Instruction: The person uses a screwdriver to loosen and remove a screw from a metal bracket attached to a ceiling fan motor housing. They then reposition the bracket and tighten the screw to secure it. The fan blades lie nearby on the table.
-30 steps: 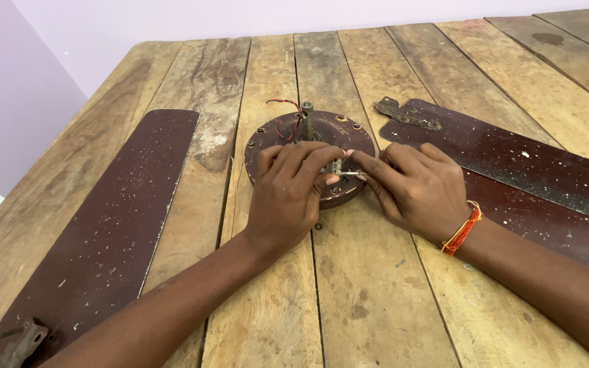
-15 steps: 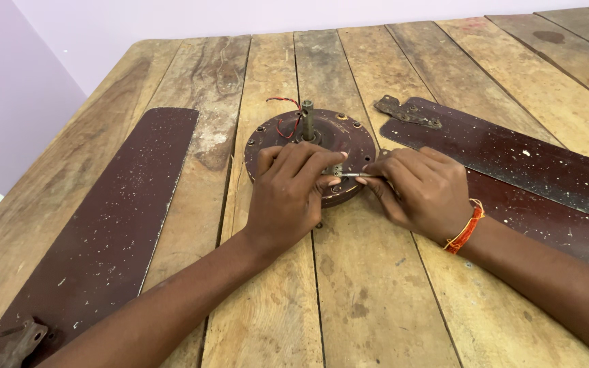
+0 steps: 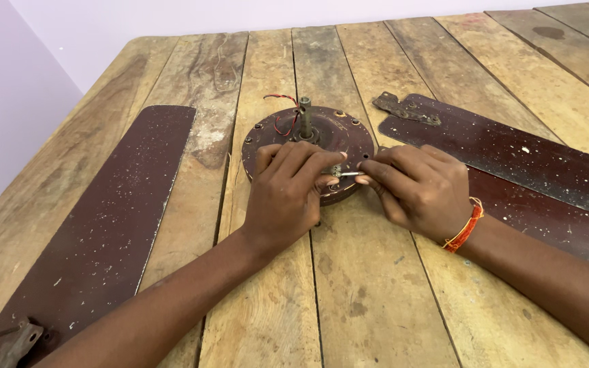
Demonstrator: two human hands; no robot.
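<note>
Weathered wooden bench (image 3: 376,286): a round dark-brown metal fan motor (image 3: 308,146) is steadied under the left hand (image 3: 288,194), while a small silver screw (image 3: 350,174), now drawn slightly outward, is pinched by the right hand (image 3: 417,187).

A makeshift repair workbench, a rough, stained plank table (image 3: 376,300) under my hands, a round rusty fan motor (image 3: 308,140) at my fingertips, dusty dark-red fan blades (image 3: 103,232) lying to either side of my grip, plain lilac wall (image 3: 69,41) beyond.
</note>
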